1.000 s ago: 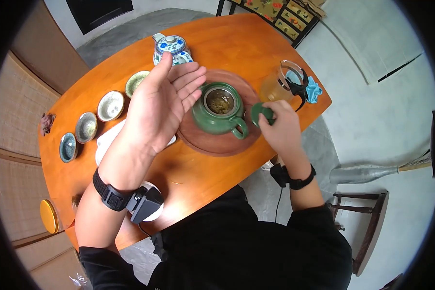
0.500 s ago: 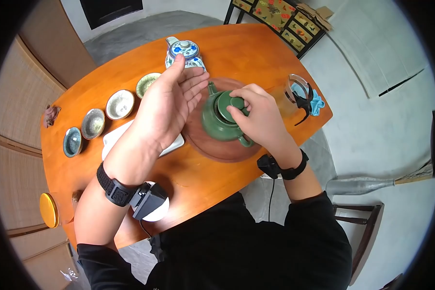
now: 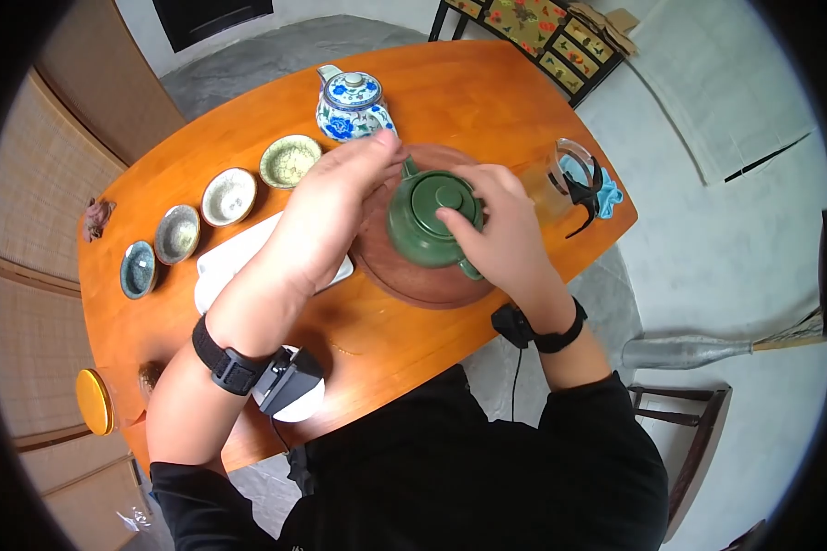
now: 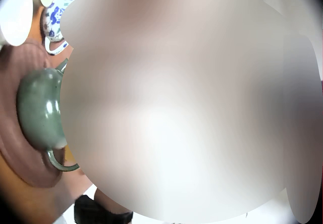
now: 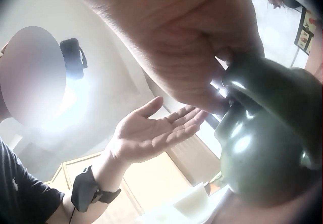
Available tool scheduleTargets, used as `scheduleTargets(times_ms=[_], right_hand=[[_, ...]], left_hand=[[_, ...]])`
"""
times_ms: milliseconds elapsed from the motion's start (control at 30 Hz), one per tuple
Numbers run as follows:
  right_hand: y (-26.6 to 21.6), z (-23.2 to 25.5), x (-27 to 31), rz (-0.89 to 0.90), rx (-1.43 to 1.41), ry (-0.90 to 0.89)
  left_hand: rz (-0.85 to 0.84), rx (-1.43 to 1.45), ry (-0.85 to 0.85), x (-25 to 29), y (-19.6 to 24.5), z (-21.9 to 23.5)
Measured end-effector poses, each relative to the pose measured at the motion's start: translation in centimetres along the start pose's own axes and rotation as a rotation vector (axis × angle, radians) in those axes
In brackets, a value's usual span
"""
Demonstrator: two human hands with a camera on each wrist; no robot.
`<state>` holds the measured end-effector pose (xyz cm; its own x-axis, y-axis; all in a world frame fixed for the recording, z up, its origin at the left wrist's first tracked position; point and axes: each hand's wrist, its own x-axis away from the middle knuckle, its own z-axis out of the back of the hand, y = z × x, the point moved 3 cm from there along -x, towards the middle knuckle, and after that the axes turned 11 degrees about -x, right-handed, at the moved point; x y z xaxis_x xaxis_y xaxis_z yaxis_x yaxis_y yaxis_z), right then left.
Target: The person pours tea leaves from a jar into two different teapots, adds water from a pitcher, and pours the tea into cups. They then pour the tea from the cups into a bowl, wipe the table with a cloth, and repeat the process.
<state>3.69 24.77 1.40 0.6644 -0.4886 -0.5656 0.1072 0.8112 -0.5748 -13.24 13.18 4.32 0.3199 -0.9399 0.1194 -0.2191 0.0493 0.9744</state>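
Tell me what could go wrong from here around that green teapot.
The right hand is at the lid of the green teapot, so a careless pull might shift or lift it.
The left hand is close to the spout and the blue-and-white teapot; a sideways sweep could knock either.
The glass pitcher stands near the edge of the table, so swinging the right arm outward may catch its handle.

Green teapot (image 4: 38, 108) partly behind the left wrist view's broad blur, white tray (image 3: 232, 254) partly behind left forearm (image 3: 253, 308).
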Motion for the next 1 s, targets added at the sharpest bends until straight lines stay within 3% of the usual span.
scheduleTargets(times_ms=[100,133,167,200,300,400,633,800,1000], right_hand=[[0.2,1.1,3.2,-0.225,-0.014,0.135],[0.8,0.6,4.9,-0.349,-0.163,0.129],[1.6,-0.1,6.5,-0.47,-0.315,0.123],[2.2,-0.7,7.6,-0.592,-0.468,0.115],[1.5,-0.9,7.8,-0.475,-0.346,0.012],[1.2,-1.6,7.8,-0.64,-0.539,0.071],[3.1,-1.9,8.7,-0.706,-0.639,0.235],[0.3,0.1,5.2,-0.627,-0.773,0.197],[-5.8,-0.5,-1.8,-0.497,-0.891,-0.056]], left_hand=[[-0.098,-0.375,-0.182,0.5,0.1,-0.7],[-0.134,-0.504,-0.256,0.6,-0.2,-1.0],[-0.355,-0.865,-0.224,0.7,0.0,-1.4],[-0.336,-0.987,-0.256,1.1,-0.1,-1.8],[-0.459,-1.228,-0.26,1.6,-1.5,-3.1],[-0.452,-1.359,-0.253,1.4,-2.4,-3.7],[-0.474,-1.476,-0.259,1.2,-3.5,-3.6],[-0.664,-1.497,-0.006,4.6,0.0,-3.6],[-0.732,-1.549,0.384,9.2,4.1,-1.0]])
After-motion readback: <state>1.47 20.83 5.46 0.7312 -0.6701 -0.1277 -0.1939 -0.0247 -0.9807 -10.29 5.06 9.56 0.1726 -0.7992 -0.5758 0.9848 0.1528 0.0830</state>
